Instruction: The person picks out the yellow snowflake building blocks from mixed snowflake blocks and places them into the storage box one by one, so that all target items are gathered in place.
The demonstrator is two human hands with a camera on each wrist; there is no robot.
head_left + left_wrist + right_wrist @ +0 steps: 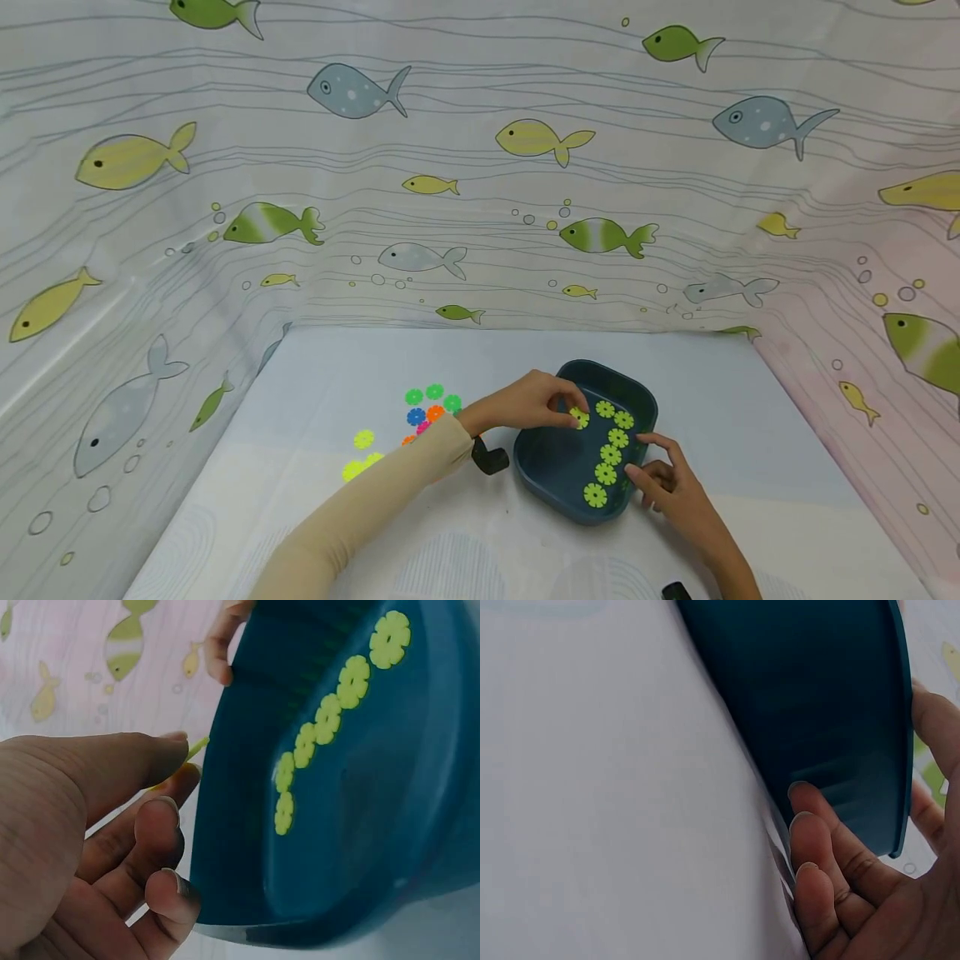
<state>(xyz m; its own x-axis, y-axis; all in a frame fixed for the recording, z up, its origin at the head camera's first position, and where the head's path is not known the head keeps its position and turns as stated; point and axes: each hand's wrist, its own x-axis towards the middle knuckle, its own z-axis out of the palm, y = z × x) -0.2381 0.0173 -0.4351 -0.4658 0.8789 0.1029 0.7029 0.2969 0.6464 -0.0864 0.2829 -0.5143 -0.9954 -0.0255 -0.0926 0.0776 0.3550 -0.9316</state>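
Between thumb and index finger, my left hand [542, 402] pinches a yellow-green flower-shaped plastic disc [578, 417], held over the left part of a dark blue tray [558, 475]. In the left wrist view this disc [197, 748] appears edge-on, and the other fingers curl loosely below it. Several matching discs [611, 454] lie in a curved row along the tray's right side. My right hand [678, 492] holds that side of the tray, thumb at the rim and fingers against the outer wall [832, 735] in the right wrist view.
Left of the tray, partly behind my left forearm, lie loose discs: green ones [435, 392], a blue one [416, 416], orange ones [436, 412] and yellow ones [363, 439]. A black object [490, 458] shows beneath my left wrist. Fish-patterned sheeting [480, 283] surrounds the white table [337, 367].
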